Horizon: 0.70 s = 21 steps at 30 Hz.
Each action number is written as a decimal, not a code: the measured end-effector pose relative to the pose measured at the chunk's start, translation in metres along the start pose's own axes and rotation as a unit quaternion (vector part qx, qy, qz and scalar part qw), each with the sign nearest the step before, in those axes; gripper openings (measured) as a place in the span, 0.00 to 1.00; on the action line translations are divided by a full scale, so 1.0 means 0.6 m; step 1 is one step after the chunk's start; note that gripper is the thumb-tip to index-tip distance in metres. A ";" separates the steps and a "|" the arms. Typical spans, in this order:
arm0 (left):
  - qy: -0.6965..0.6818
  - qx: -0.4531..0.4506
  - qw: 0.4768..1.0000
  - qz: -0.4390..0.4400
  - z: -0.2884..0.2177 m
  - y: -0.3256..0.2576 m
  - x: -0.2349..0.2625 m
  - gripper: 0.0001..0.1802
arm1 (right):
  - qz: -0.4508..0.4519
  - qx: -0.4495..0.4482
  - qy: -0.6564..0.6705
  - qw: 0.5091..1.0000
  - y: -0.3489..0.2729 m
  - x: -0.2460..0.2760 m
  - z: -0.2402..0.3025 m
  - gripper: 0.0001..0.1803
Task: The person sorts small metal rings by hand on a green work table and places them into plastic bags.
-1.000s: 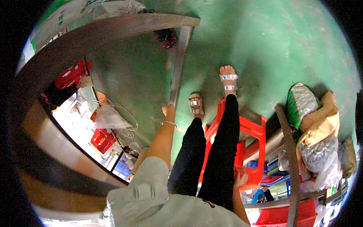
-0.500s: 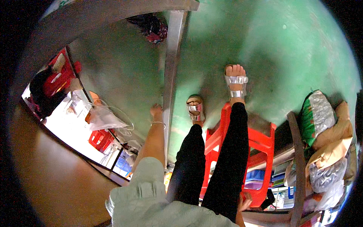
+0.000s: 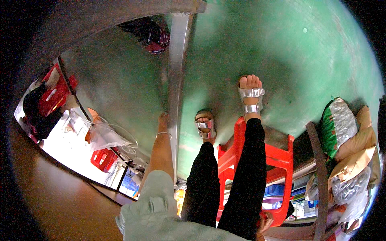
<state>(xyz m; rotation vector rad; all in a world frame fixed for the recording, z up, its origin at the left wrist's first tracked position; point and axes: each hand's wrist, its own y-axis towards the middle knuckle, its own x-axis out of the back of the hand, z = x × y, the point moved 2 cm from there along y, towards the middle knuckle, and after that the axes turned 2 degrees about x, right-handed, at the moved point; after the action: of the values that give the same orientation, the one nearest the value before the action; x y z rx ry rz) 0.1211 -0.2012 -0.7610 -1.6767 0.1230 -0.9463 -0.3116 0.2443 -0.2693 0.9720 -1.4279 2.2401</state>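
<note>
My left arm reaches out ahead, with a bangle at the wrist. The left hand (image 3: 163, 118) is right beside a grey metal leg (image 3: 177, 80); its fingers are small, dark and blurred, so their grip cannot be made out. Low on the right, my right hand (image 3: 264, 223) is curled at the edge of a red plastic stool (image 3: 286, 188), partly hidden by my leg. My two legs in black trousers stretch forward, with silver-strapped sandals (image 3: 251, 92) on the green floor.
A dark bundle of cloth (image 3: 157, 40) lies beyond the metal leg. On the left are a brown panel (image 3: 60, 188), a clear plastic bag (image 3: 106, 136) and a red basket (image 3: 103, 160). Packed bags and brown paper (image 3: 354, 150) sit on the right, behind a dark upright bar (image 3: 319, 172).
My left hand has come closer to the metal leg. The view has shifted slightly, so the floor, sandals and cloth bundle appear lower. My right hand stays at the stool.
</note>
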 end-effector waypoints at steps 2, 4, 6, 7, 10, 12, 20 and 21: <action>-0.047 0.033 0.998 0.004 -0.025 -0.017 -0.021 0.21 | 0.005 0.002 -0.005 1.000 0.004 0.002 0.004 0.14; -0.035 0.031 0.999 0.001 -0.045 -0.026 -0.020 0.22 | 0.011 0.011 -0.006 1.000 0.011 0.003 0.004 0.14; 0.008 0.024 1.000 -0.008 -0.060 -0.019 -0.023 0.20 | 0.015 0.025 -0.005 1.000 0.019 0.007 0.007 0.14; 0.001 0.021 1.000 -0.005 -0.065 -0.015 -0.029 0.20 | 0.017 0.031 -0.009 0.999 0.023 0.008 0.009 0.14; -0.011 0.021 1.000 -0.002 -0.072 -0.005 -0.033 0.20 | 0.031 0.025 0.002 0.999 0.036 0.017 0.024 0.15; -0.019 0.021 1.000 -0.002 -0.073 0.000 -0.033 0.20 | 0.045 0.006 0.031 0.998 0.041 0.024 0.034 0.17; -0.080 0.041 0.996 0.010 -0.067 0.005 -0.028 0.20 | 0.028 0.032 0.038 0.998 0.035 0.014 0.026 0.15; -0.094 0.044 0.995 0.016 -0.068 0.004 -0.023 0.20 | 0.034 0.033 0.045 0.998 0.035 0.014 0.027 0.17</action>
<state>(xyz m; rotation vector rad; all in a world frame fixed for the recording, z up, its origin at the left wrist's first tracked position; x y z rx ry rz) 0.0867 -0.2259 -0.7692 -1.6691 -0.0181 -0.7559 -0.3239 0.2195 -0.2733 0.8408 -1.3771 2.3617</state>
